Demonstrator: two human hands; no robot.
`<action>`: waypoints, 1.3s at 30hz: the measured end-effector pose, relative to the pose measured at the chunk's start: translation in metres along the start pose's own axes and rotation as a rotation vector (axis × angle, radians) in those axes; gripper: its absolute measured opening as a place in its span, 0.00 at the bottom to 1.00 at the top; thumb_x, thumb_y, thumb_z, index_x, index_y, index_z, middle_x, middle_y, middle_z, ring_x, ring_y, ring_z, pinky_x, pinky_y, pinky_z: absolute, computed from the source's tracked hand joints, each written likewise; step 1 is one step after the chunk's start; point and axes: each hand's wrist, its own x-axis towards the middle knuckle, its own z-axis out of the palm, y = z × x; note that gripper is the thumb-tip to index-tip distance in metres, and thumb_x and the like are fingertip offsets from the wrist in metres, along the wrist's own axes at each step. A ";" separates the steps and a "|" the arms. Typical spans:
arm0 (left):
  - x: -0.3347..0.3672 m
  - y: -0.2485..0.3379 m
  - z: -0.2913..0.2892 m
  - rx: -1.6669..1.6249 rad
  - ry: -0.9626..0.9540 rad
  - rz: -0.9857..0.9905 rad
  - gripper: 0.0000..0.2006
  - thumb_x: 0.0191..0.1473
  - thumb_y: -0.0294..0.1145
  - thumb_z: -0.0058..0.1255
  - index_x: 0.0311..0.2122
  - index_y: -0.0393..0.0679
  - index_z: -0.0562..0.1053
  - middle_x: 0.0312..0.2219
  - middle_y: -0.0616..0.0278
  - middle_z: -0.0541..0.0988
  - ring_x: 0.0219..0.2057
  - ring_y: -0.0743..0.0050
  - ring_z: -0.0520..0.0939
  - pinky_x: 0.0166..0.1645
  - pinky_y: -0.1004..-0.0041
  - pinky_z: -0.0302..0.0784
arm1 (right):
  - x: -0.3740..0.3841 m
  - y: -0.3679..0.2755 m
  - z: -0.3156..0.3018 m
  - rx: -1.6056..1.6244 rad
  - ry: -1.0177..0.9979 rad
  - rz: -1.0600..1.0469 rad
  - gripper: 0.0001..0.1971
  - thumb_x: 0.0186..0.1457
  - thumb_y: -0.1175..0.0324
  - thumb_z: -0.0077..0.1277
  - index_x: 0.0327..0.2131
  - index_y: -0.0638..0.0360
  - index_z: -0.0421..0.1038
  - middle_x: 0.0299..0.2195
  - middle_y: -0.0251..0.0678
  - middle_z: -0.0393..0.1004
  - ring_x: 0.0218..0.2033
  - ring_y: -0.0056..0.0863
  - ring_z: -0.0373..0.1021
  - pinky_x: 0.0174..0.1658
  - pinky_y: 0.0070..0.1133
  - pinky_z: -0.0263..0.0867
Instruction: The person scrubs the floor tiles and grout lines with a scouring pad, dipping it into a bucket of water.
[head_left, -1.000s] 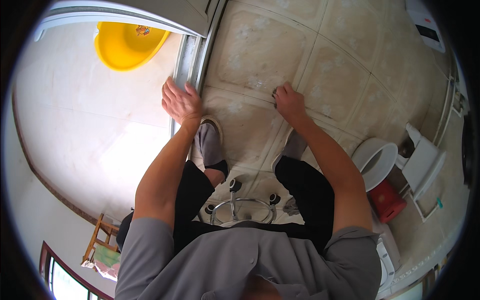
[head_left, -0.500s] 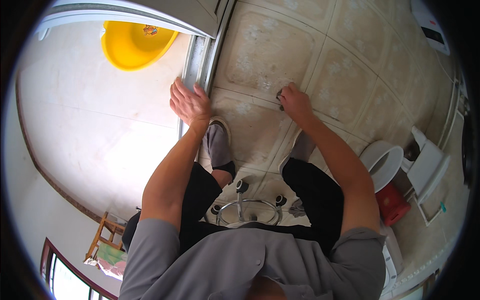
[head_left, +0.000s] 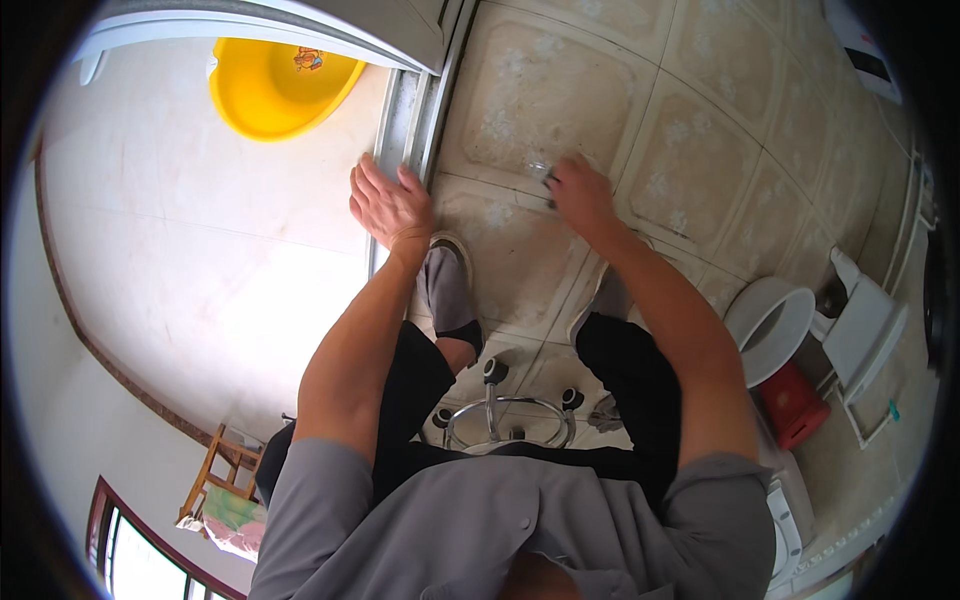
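My left hand (head_left: 391, 208) rests with its fingers stretched out on the metal sliding-door track (head_left: 401, 112) that runs along the floor. Low over the beige tiled floor (head_left: 505, 248), my right hand (head_left: 581, 197) is closed round a small dark object (head_left: 549, 186). Its kind is hard to make out, since most of it is hidden under my fingers. Just beyond that hand, a wet or shiny patch (head_left: 538, 167) shows on the tile. My shoes stand on the floor on either side, nearer to me than my hands.
Beyond the track at the far left sits a yellow basin (head_left: 270, 118) on pale flooring. The door panel (head_left: 390, 30) stands at the far end. Under me is a wheeled stool base (head_left: 507, 405). At right are a white bucket (head_left: 770, 325), a red container (head_left: 793, 408) and a white seat-like panel (head_left: 860, 335).
My right hand has moved a little left and away from me across the tile, still closed on the dark object. My left hand stays on the track. The whole view has shifted slightly.
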 end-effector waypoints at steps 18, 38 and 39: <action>0.000 0.009 -0.002 -0.014 0.019 0.021 0.27 0.61 0.44 0.44 0.60 0.38 0.63 0.53 0.47 0.72 0.57 0.48 0.70 0.59 0.54 0.63 | 0.028 -0.086 0.058 0.193 0.219 -0.023 0.07 0.51 0.70 0.55 0.33 0.60 0.72 0.33 0.48 0.72 0.35 0.50 0.73 0.36 0.40 0.71; 0.000 0.006 -0.002 0.012 0.008 0.015 0.27 0.61 0.44 0.43 0.60 0.37 0.63 0.54 0.46 0.72 0.57 0.47 0.70 0.60 0.53 0.61 | 0.066 -0.108 0.062 0.098 0.275 -0.040 0.07 0.52 0.66 0.55 0.32 0.59 0.71 0.33 0.44 0.72 0.32 0.48 0.73 0.35 0.42 0.70; 0.001 0.004 -0.002 0.001 0.008 0.013 0.27 0.61 0.44 0.43 0.60 0.37 0.63 0.53 0.46 0.72 0.57 0.47 0.70 0.60 0.53 0.61 | 0.064 -0.109 0.062 0.089 0.273 -0.055 0.07 0.52 0.66 0.55 0.32 0.59 0.71 0.32 0.43 0.72 0.32 0.47 0.73 0.35 0.42 0.70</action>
